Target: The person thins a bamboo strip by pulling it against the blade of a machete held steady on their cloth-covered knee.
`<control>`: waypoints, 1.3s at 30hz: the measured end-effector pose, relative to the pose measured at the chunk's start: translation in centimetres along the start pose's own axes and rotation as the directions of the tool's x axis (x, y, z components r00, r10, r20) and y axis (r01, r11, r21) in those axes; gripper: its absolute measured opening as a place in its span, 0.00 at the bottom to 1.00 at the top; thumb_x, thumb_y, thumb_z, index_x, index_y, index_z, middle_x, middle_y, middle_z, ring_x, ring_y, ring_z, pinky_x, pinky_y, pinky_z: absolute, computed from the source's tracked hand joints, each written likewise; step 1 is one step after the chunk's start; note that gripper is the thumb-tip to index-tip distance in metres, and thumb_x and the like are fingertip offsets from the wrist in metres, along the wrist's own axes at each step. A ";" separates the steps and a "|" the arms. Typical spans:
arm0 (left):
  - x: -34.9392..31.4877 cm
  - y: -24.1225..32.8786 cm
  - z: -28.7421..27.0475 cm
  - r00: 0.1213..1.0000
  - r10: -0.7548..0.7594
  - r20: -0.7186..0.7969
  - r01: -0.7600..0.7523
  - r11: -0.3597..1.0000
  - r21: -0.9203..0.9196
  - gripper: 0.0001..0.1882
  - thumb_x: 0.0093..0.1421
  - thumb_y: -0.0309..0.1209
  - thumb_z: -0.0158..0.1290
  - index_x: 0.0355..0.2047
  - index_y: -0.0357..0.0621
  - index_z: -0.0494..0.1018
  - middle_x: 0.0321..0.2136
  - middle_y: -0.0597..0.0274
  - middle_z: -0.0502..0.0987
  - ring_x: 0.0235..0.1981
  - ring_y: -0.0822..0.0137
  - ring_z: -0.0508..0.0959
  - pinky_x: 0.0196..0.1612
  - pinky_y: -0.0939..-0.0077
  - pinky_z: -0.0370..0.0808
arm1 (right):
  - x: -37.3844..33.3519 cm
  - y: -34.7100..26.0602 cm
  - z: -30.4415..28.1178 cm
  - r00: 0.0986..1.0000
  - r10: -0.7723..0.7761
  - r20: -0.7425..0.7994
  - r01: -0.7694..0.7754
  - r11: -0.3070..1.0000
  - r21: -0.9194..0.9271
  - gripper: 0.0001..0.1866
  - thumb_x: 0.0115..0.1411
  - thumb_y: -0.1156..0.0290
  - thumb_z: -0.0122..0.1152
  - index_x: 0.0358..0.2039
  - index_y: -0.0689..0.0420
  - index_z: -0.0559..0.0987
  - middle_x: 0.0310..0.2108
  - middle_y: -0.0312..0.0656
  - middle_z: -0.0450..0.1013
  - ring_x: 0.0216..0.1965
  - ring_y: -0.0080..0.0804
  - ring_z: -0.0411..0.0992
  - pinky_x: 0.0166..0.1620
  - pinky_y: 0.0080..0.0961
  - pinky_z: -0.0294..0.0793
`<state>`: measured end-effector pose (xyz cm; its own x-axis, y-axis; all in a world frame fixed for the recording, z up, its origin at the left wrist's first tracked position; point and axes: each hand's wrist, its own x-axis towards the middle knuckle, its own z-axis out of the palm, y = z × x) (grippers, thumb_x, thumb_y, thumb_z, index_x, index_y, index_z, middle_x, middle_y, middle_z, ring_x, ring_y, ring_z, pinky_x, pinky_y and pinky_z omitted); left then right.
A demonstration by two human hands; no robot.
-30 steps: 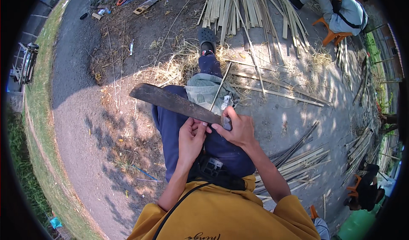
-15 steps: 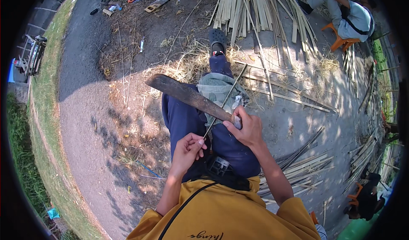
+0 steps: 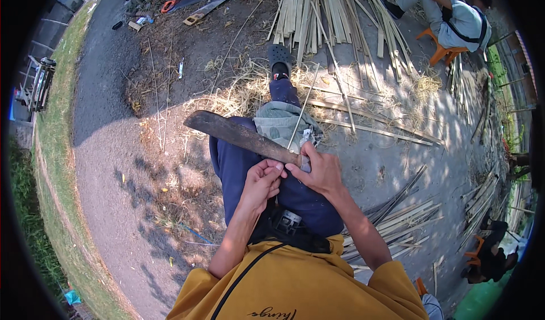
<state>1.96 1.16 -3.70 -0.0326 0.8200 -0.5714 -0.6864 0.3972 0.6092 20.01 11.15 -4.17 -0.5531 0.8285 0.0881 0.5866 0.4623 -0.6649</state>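
My right hand (image 3: pixel 321 173) is closed round the handle of a machete. The dark, worn machete blade (image 3: pixel 241 137) points to the far left above my thigh, its rounded tip outermost. A thin, pale bamboo strip (image 3: pixel 302 109) slants from beyond the blade toward me, passing under it near the handle. My left hand (image 3: pixel 261 185) pinches at the strip's near end, close beside my right thumb; the fingers mostly hide that end. Beneath the strip, a grey-green cloth (image 3: pixel 278 117) covers my knee.
Many split bamboo strips (image 3: pixel 318 19) lie ahead, with another pile (image 3: pixel 400 223) at my right. Curly shavings (image 3: pixel 238 96) surround my foot. Handsaws (image 3: pixel 211 7) rest at the far left. A person (image 3: pixel 462 30) sits on an orange stool (image 3: pixel 444 52) at far right; another is lower right.
My left hand has moved forward and right, up to the machete handle. The bamboo strip now stands steeper and shows a paler face. The whole view has shifted slightly.
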 end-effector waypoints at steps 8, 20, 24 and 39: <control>-0.3 0.3 -0.2 0.999 -0.041 0.008 0.041 0.998 -0.053 0.05 0.75 0.30 0.55 0.43 0.42 0.74 0.28 0.68 0.76 0.16 0.85 0.59 0.16 0.87 0.50 | 0.2 -0.9 0.0 0.998 0.056 0.031 -0.054 0.997 -0.060 0.29 0.61 0.39 0.67 0.39 0.54 0.74 0.19 0.49 0.76 0.24 0.57 0.79 0.28 0.50 0.73; -2.8 -0.5 -0.5 0.993 0.097 -0.074 -0.090 0.992 0.089 0.05 0.74 0.31 0.57 0.42 0.44 0.75 0.26 0.72 0.75 0.17 0.87 0.57 0.16 0.88 0.49 | -0.1 -1.4 0.6 1.000 0.028 0.000 -0.028 0.997 -0.075 0.28 0.61 0.40 0.67 0.40 0.54 0.76 0.22 0.51 0.78 0.26 0.59 0.79 0.29 0.50 0.74; -6.9 -1.2 -1.8 0.994 0.021 -0.110 -0.006 0.991 0.134 0.06 0.73 0.32 0.59 0.42 0.44 0.75 0.25 0.71 0.75 0.17 0.87 0.56 0.16 0.87 0.48 | 0.4 -0.5 0.8 0.992 0.105 -0.072 -0.105 0.994 0.000 0.28 0.62 0.41 0.66 0.41 0.57 0.77 0.23 0.53 0.77 0.27 0.60 0.79 0.31 0.51 0.73; -12.8 -0.7 -5.4 0.990 0.060 -0.128 -0.014 0.943 0.332 0.07 0.75 0.30 0.56 0.46 0.39 0.74 0.29 0.64 0.79 0.17 0.85 0.63 0.18 0.87 0.57 | 0.3 -1.0 1.2 0.988 0.093 -0.123 -0.091 0.996 0.021 0.28 0.64 0.42 0.65 0.44 0.57 0.77 0.22 0.49 0.78 0.26 0.58 0.79 0.30 0.48 0.74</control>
<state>-1.05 -11.82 0.26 -0.1664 0.7828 -0.5997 -0.4059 0.4998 0.7651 18.59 10.53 -4.38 -0.4191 0.9004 0.1169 0.6217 0.3784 -0.6857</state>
